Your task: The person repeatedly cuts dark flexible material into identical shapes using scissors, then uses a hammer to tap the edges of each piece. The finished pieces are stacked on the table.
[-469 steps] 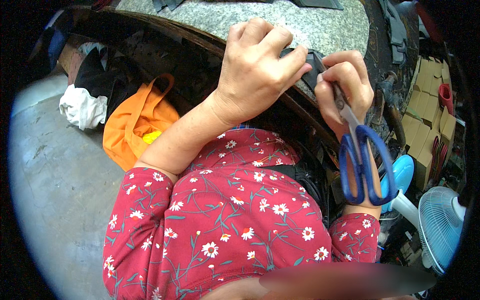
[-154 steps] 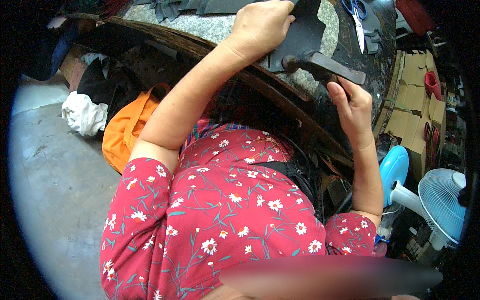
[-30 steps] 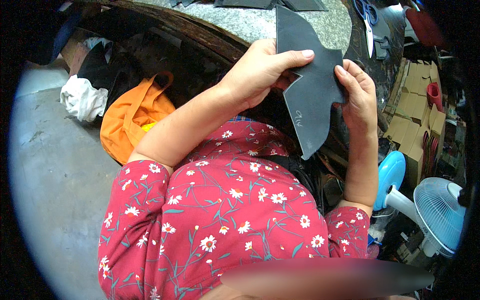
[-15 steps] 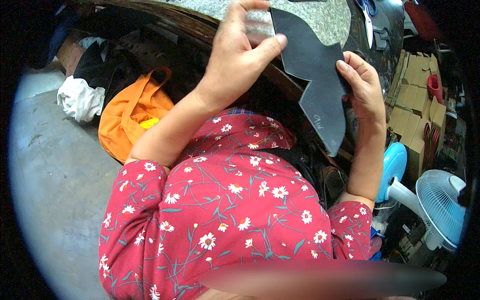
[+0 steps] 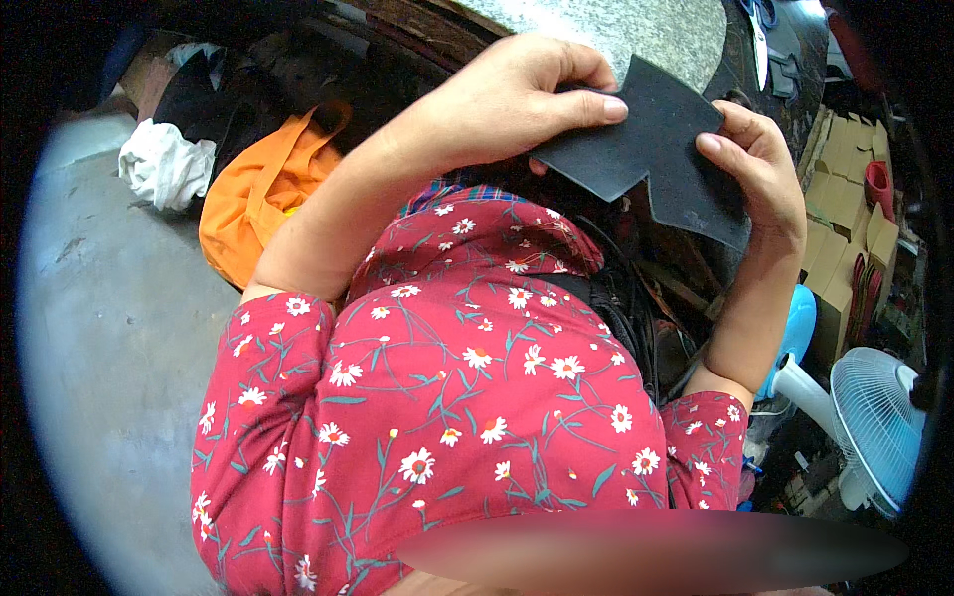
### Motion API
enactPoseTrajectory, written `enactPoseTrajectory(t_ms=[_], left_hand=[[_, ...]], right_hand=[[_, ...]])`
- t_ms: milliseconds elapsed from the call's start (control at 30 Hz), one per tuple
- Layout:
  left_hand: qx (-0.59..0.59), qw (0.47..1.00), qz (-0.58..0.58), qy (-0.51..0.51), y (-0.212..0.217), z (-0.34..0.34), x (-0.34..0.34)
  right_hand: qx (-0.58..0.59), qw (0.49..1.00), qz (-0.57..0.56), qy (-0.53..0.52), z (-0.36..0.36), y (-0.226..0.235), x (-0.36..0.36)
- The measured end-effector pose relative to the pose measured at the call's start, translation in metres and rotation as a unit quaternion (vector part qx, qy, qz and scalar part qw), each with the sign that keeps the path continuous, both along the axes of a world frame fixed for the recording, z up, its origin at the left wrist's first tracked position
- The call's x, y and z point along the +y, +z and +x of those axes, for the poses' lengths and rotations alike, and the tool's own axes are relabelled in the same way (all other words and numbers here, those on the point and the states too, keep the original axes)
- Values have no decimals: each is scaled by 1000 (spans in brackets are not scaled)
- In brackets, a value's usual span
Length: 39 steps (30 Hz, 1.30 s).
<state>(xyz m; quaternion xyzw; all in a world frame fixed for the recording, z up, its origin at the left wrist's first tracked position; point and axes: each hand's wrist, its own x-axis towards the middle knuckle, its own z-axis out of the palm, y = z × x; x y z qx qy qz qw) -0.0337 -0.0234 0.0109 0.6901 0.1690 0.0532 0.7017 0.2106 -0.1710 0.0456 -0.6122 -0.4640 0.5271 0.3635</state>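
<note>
Speckled stone worktop point(image 5: 636, 30) ahead, scissors point(image 5: 760, 35) lying on it. Left hand point(image 5: 507, 99) and right hand point(image 5: 760, 169) both pinching black cut-out sheet point(image 5: 646, 139).

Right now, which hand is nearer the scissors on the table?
Right. The right hand grips the dark cutout just below the scissors. The left hand holds the cutout's other edge, farther left of them.
</note>
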Motion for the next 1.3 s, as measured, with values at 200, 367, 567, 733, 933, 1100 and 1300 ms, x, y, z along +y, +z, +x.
enactPoseTrajectory(t_ms=[200,367,567,733,933,1100,1300], left_hand=[[-68,972,-220,-41,-25,3,-16],[-87,954,-286,-38,-35,5,-16],[-98,953,-285,-36,-39,4,-17],[-100,956,-273,-33,-43,4,-17],[-108,989,94,33,-30,8,-16],[-142,949,274,71,-10,10,-17],[-92,985,138,55,6,29,-5]], right_hand=[[88,996,-24,-1,10,-10,6],[65,998,-18,-20,6,-15,7],[36,999,-41,2,4,-19,10],[29,999,-38,-15,0,-21,9],[24,999,9,-43,-15,-3,-1],[-46,995,42,-73,-17,14,-13],[-170,965,137,-148,1,20,-35]])
